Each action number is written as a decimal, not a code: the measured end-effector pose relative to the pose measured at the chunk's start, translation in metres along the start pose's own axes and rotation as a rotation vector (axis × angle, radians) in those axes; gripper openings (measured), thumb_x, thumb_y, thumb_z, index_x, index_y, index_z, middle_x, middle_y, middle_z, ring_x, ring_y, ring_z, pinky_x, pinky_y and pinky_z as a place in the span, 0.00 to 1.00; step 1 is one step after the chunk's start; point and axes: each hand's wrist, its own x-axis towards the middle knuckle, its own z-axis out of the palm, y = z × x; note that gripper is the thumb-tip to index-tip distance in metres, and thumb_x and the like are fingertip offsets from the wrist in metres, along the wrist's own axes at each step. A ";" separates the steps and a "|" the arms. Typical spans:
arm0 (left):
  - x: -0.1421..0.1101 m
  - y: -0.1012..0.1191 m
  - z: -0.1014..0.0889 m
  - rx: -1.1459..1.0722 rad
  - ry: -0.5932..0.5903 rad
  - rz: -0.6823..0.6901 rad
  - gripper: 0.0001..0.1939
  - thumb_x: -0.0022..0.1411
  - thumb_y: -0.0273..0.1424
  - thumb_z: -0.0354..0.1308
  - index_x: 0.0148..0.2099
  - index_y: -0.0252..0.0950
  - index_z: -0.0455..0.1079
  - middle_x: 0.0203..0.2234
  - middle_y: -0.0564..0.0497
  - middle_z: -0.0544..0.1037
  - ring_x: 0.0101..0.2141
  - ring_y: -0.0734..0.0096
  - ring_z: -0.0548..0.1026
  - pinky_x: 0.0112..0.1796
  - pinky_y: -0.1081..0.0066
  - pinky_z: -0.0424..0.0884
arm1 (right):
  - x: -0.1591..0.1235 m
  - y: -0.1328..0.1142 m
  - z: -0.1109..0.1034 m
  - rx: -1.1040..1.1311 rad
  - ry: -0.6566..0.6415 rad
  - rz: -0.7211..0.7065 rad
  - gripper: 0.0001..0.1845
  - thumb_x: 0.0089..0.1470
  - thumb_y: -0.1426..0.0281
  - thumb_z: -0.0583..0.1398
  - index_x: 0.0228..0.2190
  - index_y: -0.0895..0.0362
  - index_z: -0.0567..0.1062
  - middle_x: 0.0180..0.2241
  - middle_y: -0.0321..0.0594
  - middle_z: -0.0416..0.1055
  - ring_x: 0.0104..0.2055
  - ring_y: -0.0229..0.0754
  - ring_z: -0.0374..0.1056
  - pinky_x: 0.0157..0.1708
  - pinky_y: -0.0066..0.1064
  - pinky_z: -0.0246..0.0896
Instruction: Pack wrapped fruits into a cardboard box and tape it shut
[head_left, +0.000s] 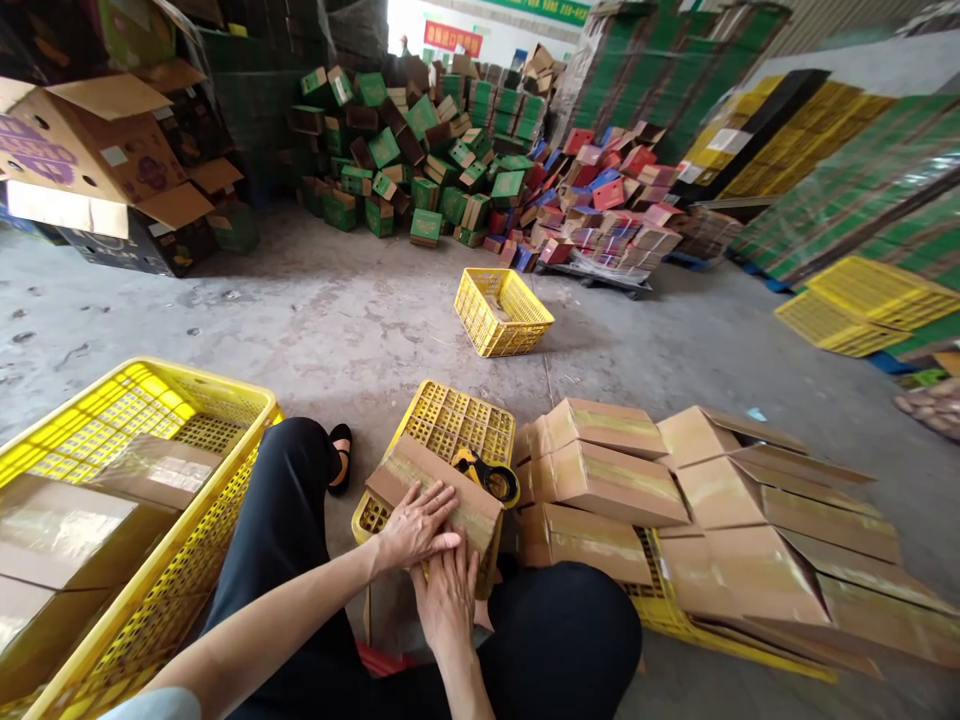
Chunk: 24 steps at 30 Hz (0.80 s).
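Note:
A brown cardboard box [412, 462] with clear tape along it lies on an upturned yellow plastic crate [457, 412] between my knees. Flat on top of the box rests my left hand [420, 525], its fingers stretched out. My right hand [448, 590] presses against the near side of the box, fingers extended upward, close beside the left. Neither hand grips anything. A yellow and black tape dispenser [487, 476] with a roll of tape sits on the crate, just behind the box. Part of the near side of the box is hidden by my hands.
At left stands a large yellow crate [225, 372] holding taped boxes [64, 525]. Several cardboard boxes [600, 470] are stacked at right on a yellow crate [720, 640]. A smaller yellow basket [504, 335] stands ahead, before heaps of green boxes [384, 148] and red boxes [607, 193].

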 end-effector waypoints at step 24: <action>-0.015 -0.061 -0.015 0.193 0.099 -0.240 0.34 0.75 0.55 0.45 0.70 0.40 0.66 0.70 0.35 0.63 0.70 0.46 0.61 0.62 0.47 0.66 | 0.085 -0.024 -0.016 0.096 -0.033 -0.064 0.30 0.72 0.62 0.49 0.71 0.57 0.60 0.72 0.47 0.57 0.75 0.58 0.50 0.71 0.55 0.49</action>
